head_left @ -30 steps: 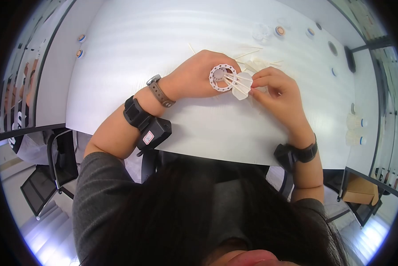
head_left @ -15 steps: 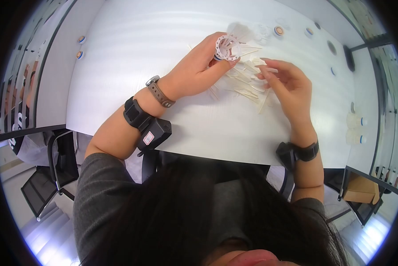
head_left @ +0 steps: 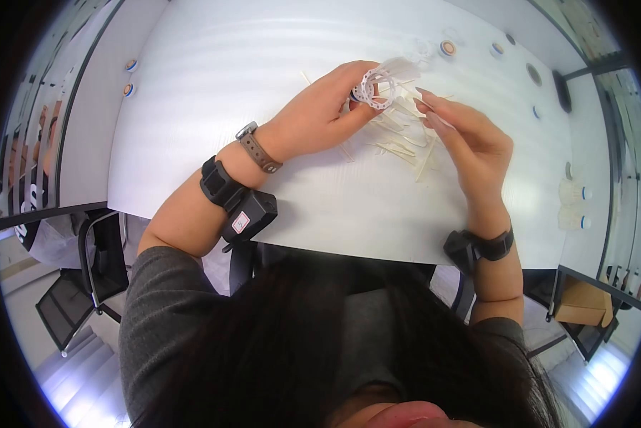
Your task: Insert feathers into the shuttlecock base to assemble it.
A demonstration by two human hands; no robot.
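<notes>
My left hand point(head_left: 331, 107) grips a white ring-shaped piece point(head_left: 379, 88) with small holes round its rim, its fingers wrapped round the base. Translucent feather-like vanes point(head_left: 402, 69) stick out from its upper right side. Just to the right, my right hand point(head_left: 470, 132) is raised over the table with thumb and forefinger close together; whether something thin lies between them is too small to tell. Below and between both hands, thin pale strips point(head_left: 399, 148) lie scattered on the white table point(head_left: 320, 207).
Round caps with blue edges lie at the upper left point(head_left: 128, 90) and upper right point(head_left: 446, 48). Two shuttlecock-like pieces point(head_left: 571, 191) rest near the right edge. Dark partitions border the table, and a cardboard box point(head_left: 579, 303) stands lower right.
The ring piece in my left hand has moved slightly right and tilted, its vanes now pointing more to the right. My right hand has shifted slightly right, its thumb and forefinger at a different angle.
</notes>
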